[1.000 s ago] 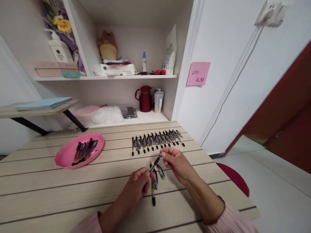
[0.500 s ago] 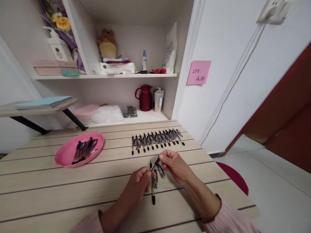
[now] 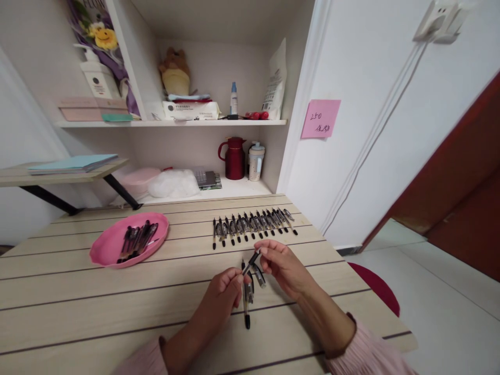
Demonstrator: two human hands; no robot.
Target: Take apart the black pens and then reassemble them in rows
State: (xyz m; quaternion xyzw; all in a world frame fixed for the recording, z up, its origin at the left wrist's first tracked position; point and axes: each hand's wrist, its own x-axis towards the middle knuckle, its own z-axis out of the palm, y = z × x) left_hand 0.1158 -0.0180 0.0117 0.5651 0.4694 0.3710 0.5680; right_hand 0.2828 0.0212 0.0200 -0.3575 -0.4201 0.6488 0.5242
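A pen barrel with a dark grip [image 3: 253, 257] slants between my two hands above the table. My left hand [image 3: 224, 291] pinches its lower end. At the upper end, my right hand [image 3: 283, 265] is closed with thumb and fingertips around the tip; anything tiny there is too small to make out. Below them lies an uncapped pen [image 3: 246, 310], its black end toward me. Beside it are a clear pen cap with a dark clip [image 3: 250, 291] and another cap [image 3: 259, 277], partly behind my hands.
Beyond my hands, several uncapped pens with their caps [image 3: 252, 226] lie in a row. At left a pink tray [image 3: 99, 255] holds more dark pens [image 3: 137, 240]. A raised stand [image 3: 66, 174] and a shelf with a red jug [image 3: 235, 159] border the wooden table [image 3: 175, 307].
The fingertips of my right hand have shifted slightly at the pen's upper end, showing more of the tip. My left hand keeps its pinch. The view has moved very slightly.
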